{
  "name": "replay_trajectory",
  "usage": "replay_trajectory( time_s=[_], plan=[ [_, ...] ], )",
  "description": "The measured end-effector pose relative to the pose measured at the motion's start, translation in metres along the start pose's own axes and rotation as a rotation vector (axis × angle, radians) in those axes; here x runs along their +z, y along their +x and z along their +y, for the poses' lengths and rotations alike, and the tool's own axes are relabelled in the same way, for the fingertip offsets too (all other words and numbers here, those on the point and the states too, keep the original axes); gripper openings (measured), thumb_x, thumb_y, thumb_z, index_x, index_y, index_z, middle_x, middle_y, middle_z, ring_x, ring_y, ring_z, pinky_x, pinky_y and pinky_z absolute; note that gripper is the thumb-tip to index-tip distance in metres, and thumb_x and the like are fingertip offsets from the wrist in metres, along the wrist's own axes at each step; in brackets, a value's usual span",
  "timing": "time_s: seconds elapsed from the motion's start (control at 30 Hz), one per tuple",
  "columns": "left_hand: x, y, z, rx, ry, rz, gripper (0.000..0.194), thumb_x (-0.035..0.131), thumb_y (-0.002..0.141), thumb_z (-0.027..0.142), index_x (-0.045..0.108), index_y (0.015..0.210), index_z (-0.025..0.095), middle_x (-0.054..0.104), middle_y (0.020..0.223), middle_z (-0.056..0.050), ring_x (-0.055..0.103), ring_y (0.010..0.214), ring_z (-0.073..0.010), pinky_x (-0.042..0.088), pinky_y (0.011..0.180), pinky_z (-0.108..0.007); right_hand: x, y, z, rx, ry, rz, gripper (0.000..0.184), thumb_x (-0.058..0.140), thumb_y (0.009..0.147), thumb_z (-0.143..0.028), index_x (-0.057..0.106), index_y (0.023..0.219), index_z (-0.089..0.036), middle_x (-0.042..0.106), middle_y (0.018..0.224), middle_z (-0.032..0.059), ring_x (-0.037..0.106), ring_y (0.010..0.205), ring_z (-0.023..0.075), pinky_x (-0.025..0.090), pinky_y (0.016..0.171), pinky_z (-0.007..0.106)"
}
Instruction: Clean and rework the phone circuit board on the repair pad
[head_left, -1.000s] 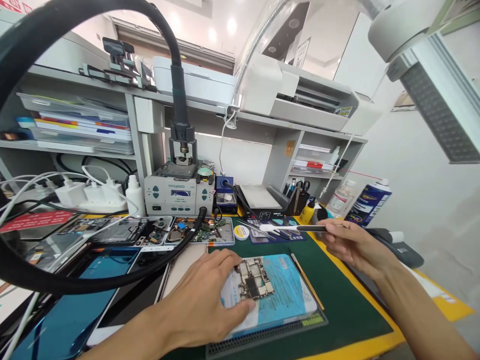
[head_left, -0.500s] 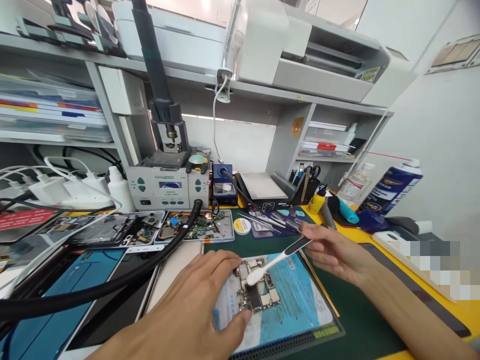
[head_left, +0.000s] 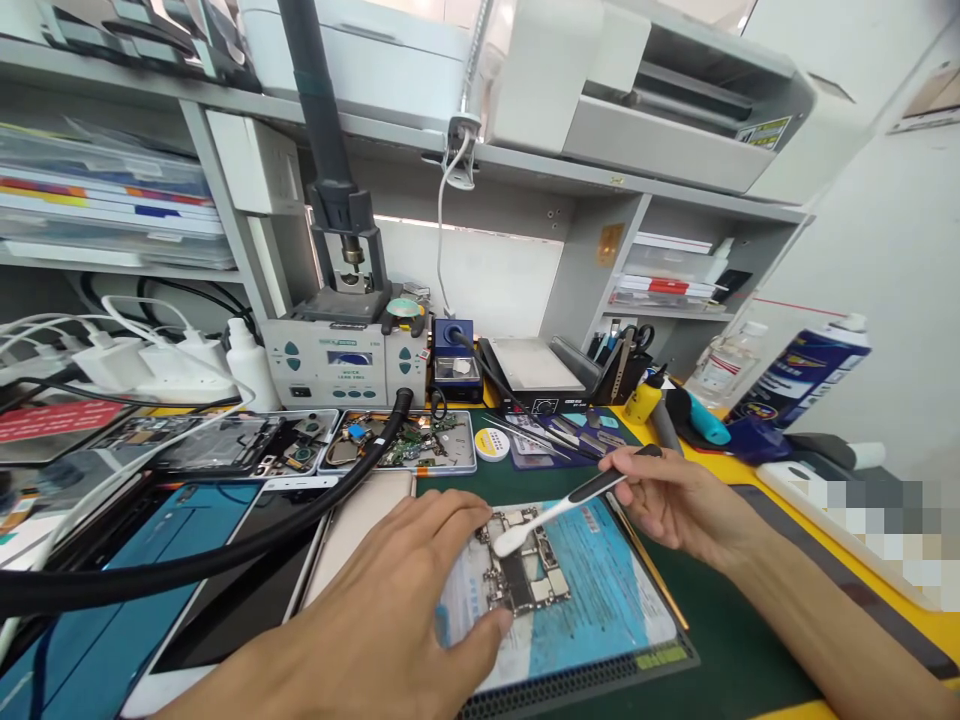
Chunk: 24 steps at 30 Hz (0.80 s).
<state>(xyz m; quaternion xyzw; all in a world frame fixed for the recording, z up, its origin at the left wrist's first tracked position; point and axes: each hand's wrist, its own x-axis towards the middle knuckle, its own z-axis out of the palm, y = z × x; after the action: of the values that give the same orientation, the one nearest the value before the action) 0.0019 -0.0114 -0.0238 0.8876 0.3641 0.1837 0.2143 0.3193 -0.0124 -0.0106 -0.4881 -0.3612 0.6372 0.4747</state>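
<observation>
A phone circuit board (head_left: 531, 572) lies on a blue-and-white pad (head_left: 600, 590) in front of me. My left hand (head_left: 420, 580) steadies the board from the left, fingertips at its upper edge and thumb at its lower edge, with fingers and thumb spread apart. Pinched in my right hand (head_left: 667, 500) is a toothbrush (head_left: 566, 505) with a white neck and a dark handle. Its white head rests on or just over the upper left part of the board; the bristles face down and are hidden.
Phones (head_left: 127, 570) lie to the left, crossed by a thick black hose (head_left: 247, 560). Behind are a tray of small parts (head_left: 450, 455), a hot air station (head_left: 345, 365) and tweezers (head_left: 529, 438). A spray can (head_left: 802, 370) stands at the right.
The whole view has shifted slightly, moving the scene to the right. The toothbrush stays over the same part of the board, and both hands keep nearly the same pose.
</observation>
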Motion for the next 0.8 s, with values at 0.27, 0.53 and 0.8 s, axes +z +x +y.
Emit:
replay_trajectory(
  time_s=[0.27,0.53,0.8],
  plan=[
    [0.0049,-0.003,-0.0046,0.036,-0.007,0.055,0.055,0.064,0.088,0.048,0.057,0.138,0.025,0.06,0.142,-0.009,0.056,0.132,-0.0339,0.045,0.115,-0.052,0.002,-0.0008,0.0021,-0.026,0.01,-0.008,0.018,0.082,0.077,-0.029,0.077,0.084,-0.013,0.07,0.057,0.0003,0.061,0.036,0.0108,0.047,0.029,0.014],
    [0.0052,-0.0022,-0.0059,0.038,0.012,0.044,0.057,0.063,0.089,0.049,0.055,0.139,0.025,0.06,0.143,-0.009,0.055,0.133,-0.0333,0.045,0.116,-0.052,0.0001,0.0006,0.0032,-0.036,0.014,-0.032,0.017,0.082,0.078,-0.028,0.077,0.084,-0.013,0.069,0.056,0.0005,0.061,0.037,0.0108,0.046,0.03,0.014],
    [0.001,-0.0017,-0.002,0.006,0.027,-0.024,0.059,0.061,0.09,0.05,0.054,0.141,0.021,0.056,0.147,-0.01,0.05,0.138,-0.0325,0.041,0.119,-0.049,0.0014,0.0011,0.0055,-0.019,0.013,-0.039,0.021,0.086,0.076,-0.03,0.079,0.087,-0.013,0.07,0.059,0.001,0.064,0.04,0.0117,0.048,0.031,0.015]
  ],
)
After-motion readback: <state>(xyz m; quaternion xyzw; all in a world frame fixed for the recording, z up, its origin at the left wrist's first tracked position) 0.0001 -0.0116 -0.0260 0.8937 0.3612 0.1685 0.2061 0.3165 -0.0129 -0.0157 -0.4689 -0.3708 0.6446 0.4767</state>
